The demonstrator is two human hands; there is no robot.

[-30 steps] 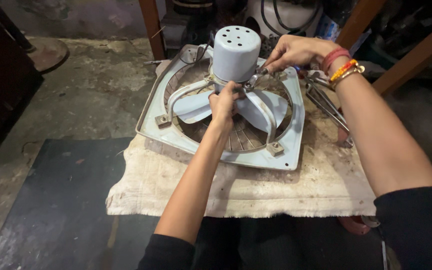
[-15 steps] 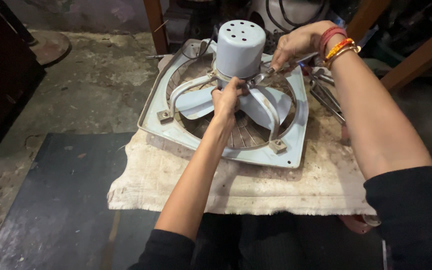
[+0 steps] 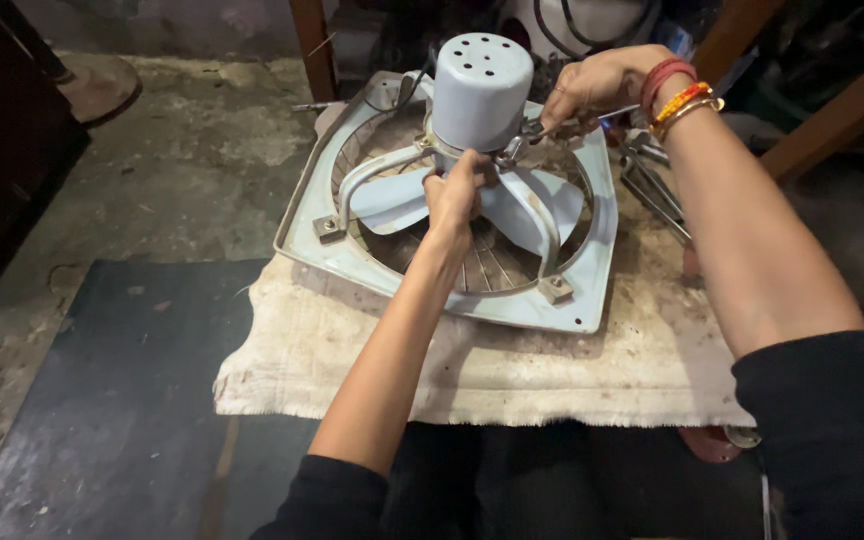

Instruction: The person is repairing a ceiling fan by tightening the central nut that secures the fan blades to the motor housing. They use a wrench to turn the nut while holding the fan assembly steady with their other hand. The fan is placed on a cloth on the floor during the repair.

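The fan [image 3: 452, 215] is lying on the cloth [image 3: 472, 360], toward its far edge. Its bracket is being gripped under the motor [image 3: 482, 90] by the left hand [image 3: 457, 195]. A thin tool [image 3: 562, 125] is being pinched in the right hand [image 3: 602, 85] beside the motor.

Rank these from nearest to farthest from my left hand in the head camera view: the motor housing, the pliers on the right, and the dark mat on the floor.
1. Motor housing: just above the left hand, which rests at its base.
2. Pliers: off to the right, on the cloth beside the fan frame.
3. Dark mat: lower left, on the floor.
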